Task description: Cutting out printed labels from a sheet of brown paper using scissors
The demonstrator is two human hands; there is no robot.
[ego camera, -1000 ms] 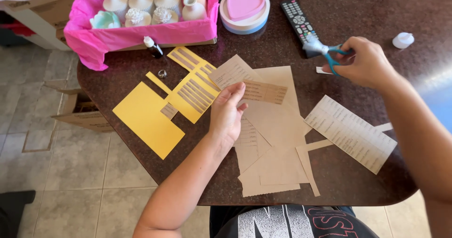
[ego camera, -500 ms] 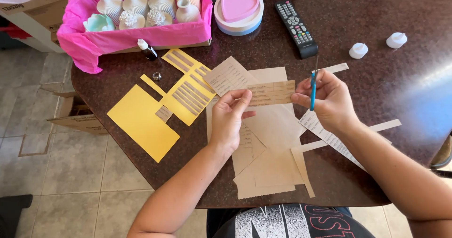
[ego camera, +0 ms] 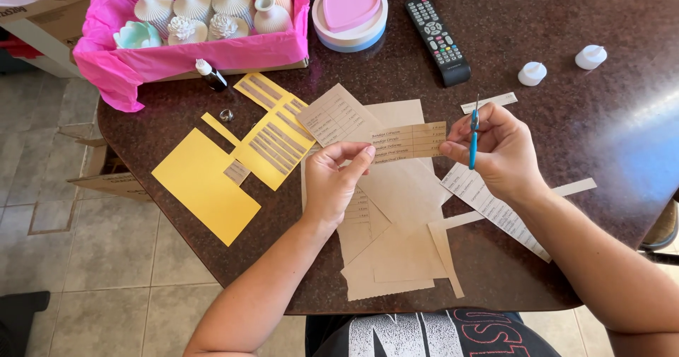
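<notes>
Fingers of your left hand (ego camera: pixel 331 180) pinch the left end of a small brown paper strip (ego camera: pixel 408 142). Your thumb and first finger press together on it. Your right hand (ego camera: pixel 498 150) pinches the other end of the strip with its fingertips. That same hand also holds little blue scissors (ego camera: pixel 473 134), and their tips point up and away from you. You hold the strip flat between both hands, just above the table (ego camera: pixel 552 18).

Under your hands lie more brown paper sheets (ego camera: pixel 403 208), stacked loosely on each other. To the left of them are yellow paper pieces (ego camera: pixel 205 184), some with brown strips stuck on. A small ring (ego camera: pixel 226 114) and a tiny bottle (ego camera: pixel 210 75) sit near the yellow paper. Behind those is a box with pink paper (ego camera: pixel 120 63) inside, and it holds white ornaments (ego camera: pixel 212 7). Next to the box is a round dish with a pink heart (ego camera: pixel 349 5). A black remote (ego camera: pixel 436 41) lies beside that. Two small white candles (ego camera: pixel 532 73) sit on the far right, well apart from your hands. A white printed sheet (ego camera: pixel 491 208) lies under your right wrist.
</notes>
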